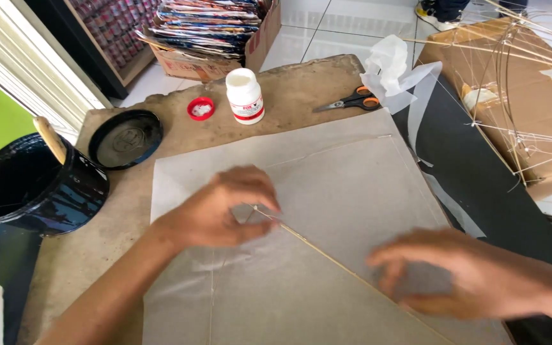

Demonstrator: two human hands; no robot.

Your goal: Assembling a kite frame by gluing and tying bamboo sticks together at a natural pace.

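A thin stick (327,255) is lain diagonally on the paper (327,185), upper end pinched by L hand (222,207) fingertips w/ long axis run down-right past R hand (474,278), whose fingers are loosely spread, blurred, just beside it.

Your counter (97,255) carries one sheet of translucent paper (327,191), one thin stick (327,255), one white glue bottle (245,96), one red cap (200,108), one pair of scissors (351,101), one black tin (33,188) and one black lid (125,138). Two hands: left (222,207), right (474,275).
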